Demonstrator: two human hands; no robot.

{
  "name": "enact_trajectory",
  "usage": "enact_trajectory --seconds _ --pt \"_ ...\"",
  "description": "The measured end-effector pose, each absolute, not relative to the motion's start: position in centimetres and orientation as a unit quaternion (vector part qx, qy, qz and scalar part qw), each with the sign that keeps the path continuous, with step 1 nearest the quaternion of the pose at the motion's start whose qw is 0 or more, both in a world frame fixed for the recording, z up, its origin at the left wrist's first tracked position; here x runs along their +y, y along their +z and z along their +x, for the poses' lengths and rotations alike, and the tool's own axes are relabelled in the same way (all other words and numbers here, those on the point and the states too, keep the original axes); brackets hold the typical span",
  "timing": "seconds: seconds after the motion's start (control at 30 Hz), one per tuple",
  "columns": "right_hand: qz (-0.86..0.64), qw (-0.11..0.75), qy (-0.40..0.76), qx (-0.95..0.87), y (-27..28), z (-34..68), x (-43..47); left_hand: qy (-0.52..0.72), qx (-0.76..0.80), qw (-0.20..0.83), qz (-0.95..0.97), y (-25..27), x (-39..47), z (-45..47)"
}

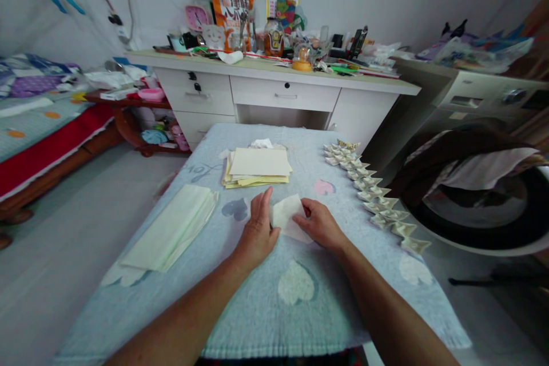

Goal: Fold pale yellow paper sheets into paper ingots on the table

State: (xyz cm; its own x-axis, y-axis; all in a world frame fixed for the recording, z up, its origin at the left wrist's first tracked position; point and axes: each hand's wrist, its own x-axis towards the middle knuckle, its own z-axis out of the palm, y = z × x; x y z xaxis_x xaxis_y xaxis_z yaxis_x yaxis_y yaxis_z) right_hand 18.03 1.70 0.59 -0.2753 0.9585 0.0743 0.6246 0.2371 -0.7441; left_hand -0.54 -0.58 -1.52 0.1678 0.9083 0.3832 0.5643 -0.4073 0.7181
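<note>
A small piece of white paper point(288, 213), partly folded, is between my hands near the middle of the cloth-covered table. My right hand point(319, 222) pinches its right edge between thumb and fingers. On its left side, my left hand point(258, 227) holds the edge, fingers upright and thumb near the lower corner. Beyond them lies a stack of cream and yellow paper sheets point(259, 163). To the left of my left arm rests a pile of long pale-green sheets point(174, 227). Folded paper pieces point(369, 184) with pointed ends stand in rows along the table's right side.
The table wears a light-blue cloth point(240, 317) with heart patterns. Behind it is a white desk point(285, 94) crowded with jars, a snack bag point(231, 8) and a pink clock point(197, 17). A washing machine point(484, 91) with its door open stands right; a bed point(55, 131) is left.
</note>
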Motion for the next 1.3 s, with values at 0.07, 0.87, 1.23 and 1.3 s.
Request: enact_trajectory --seconds 0.07,0.87,1.23,1.3 --pt "-0.527 0.296 0.31 -0.734 0.5 18.1 1.8 0.412 0.504 0.25 0.717 -1.6 -0.5 -0.6" --pt "-0.346 0.485 0.679 -0.429 0.8 17.8 0.9 0.631 0.334 0.616 0.332 -0.6 0.4 -0.5" --pt "-0.356 0.476 0.626 -0.506 0.3 16.2 0.6 0.61 0.352 0.629 0.328 -0.1 0.1 -0.2" --pt "-0.379 0.492 0.601 -0.503 0.0 16.2 0.7 0.597 0.348 0.629 0.357 -0.2 -0.2 0.1"
